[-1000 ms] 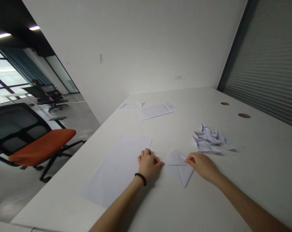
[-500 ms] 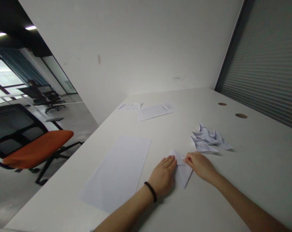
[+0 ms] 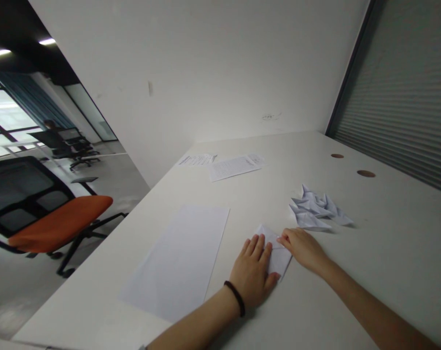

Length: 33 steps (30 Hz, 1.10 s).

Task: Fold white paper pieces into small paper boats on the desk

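Note:
A partly folded sheet of white paper (image 3: 279, 256) lies on the white table between my hands. My left hand (image 3: 255, 267), with a dark band at the wrist, rests flat over its left side, fingers apart and thumb across the lower part. At the paper's upper right edge, my right hand (image 3: 300, 247) has thumb and fingers pinched together on the folded paper. Part of the paper is hidden beneath the left hand. Several folded white paper shapes (image 3: 315, 209) sit in a cluster just beyond my right hand.
Blank paper (image 3: 180, 257) lies flat to the left of my hands. Printed sheets (image 3: 235, 167) are farther back near the wall. Two round holes (image 3: 366, 173) pierce the table at right. An orange office chair (image 3: 63, 223) stands left, and a person sits far behind it.
My left hand has slid right and spread over more of the folded paper, its thumb now showing across the lower part. The right hand stays pinched at nearly the same spot.

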Available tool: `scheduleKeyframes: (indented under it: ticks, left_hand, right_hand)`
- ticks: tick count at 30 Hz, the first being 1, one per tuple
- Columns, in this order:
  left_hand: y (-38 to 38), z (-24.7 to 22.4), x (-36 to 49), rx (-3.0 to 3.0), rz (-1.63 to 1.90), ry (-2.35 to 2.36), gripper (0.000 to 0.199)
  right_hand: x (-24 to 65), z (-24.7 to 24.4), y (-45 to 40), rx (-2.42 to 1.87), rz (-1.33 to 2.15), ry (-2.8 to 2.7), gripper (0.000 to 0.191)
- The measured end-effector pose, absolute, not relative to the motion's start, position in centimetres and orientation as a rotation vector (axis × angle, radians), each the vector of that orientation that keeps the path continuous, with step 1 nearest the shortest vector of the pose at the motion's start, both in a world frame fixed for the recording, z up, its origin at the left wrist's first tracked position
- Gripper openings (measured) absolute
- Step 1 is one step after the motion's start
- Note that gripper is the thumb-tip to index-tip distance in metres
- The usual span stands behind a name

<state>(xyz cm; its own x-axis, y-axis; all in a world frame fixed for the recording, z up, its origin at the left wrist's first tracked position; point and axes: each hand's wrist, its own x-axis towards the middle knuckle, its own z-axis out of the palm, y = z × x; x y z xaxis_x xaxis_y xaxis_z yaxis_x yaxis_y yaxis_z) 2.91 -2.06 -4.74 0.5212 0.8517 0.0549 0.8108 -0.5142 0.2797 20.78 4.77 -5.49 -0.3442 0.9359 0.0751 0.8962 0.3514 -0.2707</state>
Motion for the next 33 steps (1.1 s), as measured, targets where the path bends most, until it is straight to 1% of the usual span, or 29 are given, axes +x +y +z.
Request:
scheduleKeyframes:
  ticks: [4, 11, 15, 16, 18, 21, 24, 29, 31, 33]
  left_hand:
    - [-2.0, -4.6, 2.7, 2.550, 0.274, 1.369, 0.061]
    - [-2.1, -4.6, 2.9, 2.542, 0.286, 1.397, 0.062]
    - [-2.1, -4.7, 3.0, 2.543, 0.275, 1.409, 0.061]
    - [-2.1, -4.7, 3.0, 2.544, 0.271, 1.412, 0.061]
    - [-2.1, -4.9, 3.0, 2.551, 0.270, 1.409, 0.061]
    - [-2.0, -5.1, 3.0, 2.566, 0.289, 1.400, 0.061]
    - [-2.1, -5.3, 2.9, 2.578, 0.296, 1.401, 0.062]
    - [-2.9, -5.4, 1.6, 2.559, 0.259, 1.446, 0.075]
    - [-3.3, -5.5, 1.0, 2.553, 0.231, 1.477, 0.077]
    - [-3.7, -5.5, 0.8, 2.552, 0.201, 1.500, 0.078]
  right_hand:
    - [20.9, -5.9, 4.9, -1.623, 0.303, -2.363, 0.021]
    - [21.1, -6.7, 4.8, -1.636, 0.246, -2.321, 0.019]
    - [21.5, -6.4, 4.2, -1.580, 0.067, -2.241, 0.017]
    - [21.6, -6.2, 3.9, -1.513, 0.016, -2.240, 0.018]
    - [21.7, -6.1, 2.9, -1.320, -0.019, -2.322, 0.027]
    - [21.7, -6.6, 1.1, -1.073, 0.087, -2.545, 0.048]
    - [22.4, -7.6, 0.0, -1.105, 0.129, -2.615, 0.062]
    - [24.3, -8.6, -0.4, -1.269, 0.094, -2.575, 0.065]
    - [24.5, -8.4, -0.3, -1.309, 0.085, -2.548, 0.062]
    - [24.1, -7.8, -0.1, -1.358, 0.077, -2.510, 0.055]
